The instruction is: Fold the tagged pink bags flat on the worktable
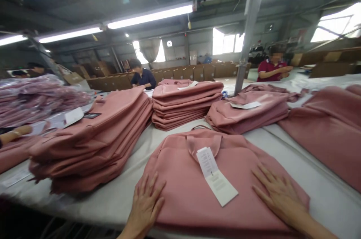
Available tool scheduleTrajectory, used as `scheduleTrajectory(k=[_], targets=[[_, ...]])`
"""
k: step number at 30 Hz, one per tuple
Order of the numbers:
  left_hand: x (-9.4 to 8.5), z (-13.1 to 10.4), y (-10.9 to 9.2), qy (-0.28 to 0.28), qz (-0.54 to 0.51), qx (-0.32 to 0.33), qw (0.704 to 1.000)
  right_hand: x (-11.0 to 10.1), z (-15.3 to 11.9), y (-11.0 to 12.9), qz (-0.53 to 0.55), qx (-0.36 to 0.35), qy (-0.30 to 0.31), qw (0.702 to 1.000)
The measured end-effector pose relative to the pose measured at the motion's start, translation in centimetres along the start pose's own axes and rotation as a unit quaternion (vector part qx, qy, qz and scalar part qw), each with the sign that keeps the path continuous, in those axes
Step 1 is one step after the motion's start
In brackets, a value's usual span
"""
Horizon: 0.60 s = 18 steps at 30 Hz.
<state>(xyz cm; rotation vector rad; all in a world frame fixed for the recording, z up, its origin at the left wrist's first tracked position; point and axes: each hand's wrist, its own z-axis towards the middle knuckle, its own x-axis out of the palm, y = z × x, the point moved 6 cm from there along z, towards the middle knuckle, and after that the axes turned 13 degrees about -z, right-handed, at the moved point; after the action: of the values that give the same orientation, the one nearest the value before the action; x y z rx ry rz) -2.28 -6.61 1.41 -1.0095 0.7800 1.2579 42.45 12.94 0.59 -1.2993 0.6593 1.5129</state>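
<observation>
Our left hand (146,203) and right hand (278,194), fingers spread flat, press the pink garment's (197,190) near corners; its neckline points to 12 o'clock, equally near both hands

left hand (146,203): bare, no glove, no ring, short nails | right hand (278,194): bare, no glove, no ring | both arms: bare up to the picture's edge, no sleeves, no watch

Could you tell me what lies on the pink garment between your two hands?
In the head view, a long white tag lies on the garment between the left hand and right hand, both flat on the fabric.
</observation>
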Motion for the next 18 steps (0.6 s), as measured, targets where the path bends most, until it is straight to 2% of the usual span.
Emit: scheduleTrajectory(k=[2,4,6,8,10,14,18], targets=[[0.1,0.4,2.0,-0.03,-0.066,-0.106,0.992,-0.5,0.0,0.2,-0.009,0.003,0.034,0.999],[0.1,0.6,4.1,-0.053,-0.154,-0.213,0.963,-1.3,0.3,-0.1,-0.009,0.022,0.056,0.998],[0.4,1.0,5.5,-0.046,-0.227,-0.267,0.935,-2.1,0.9,-1.2,-0.019,0.087,0.083,0.993],[0.7,1.4,6.3,-0.024,-0.257,-0.286,0.923,-2.7,1.4,-3.1,-0.028,0.183,0.12,0.975],[1.0,1.8,6.8,-0.013,-0.256,-0.302,0.918,-2.6,1.8,-4.7,0.004,0.242,0.172,0.955],[0.8,2.6,6.8,-0.008,-0.238,-0.311,0.92,-1.8,2.1,-5.3,0.089,0.24,0.247,0.935],[-0.1,2.9,5.9,0.003,-0.201,-0.301,0.932,-3.1,1.6,-5.2,0.07,0.252,0.237,0.936]])
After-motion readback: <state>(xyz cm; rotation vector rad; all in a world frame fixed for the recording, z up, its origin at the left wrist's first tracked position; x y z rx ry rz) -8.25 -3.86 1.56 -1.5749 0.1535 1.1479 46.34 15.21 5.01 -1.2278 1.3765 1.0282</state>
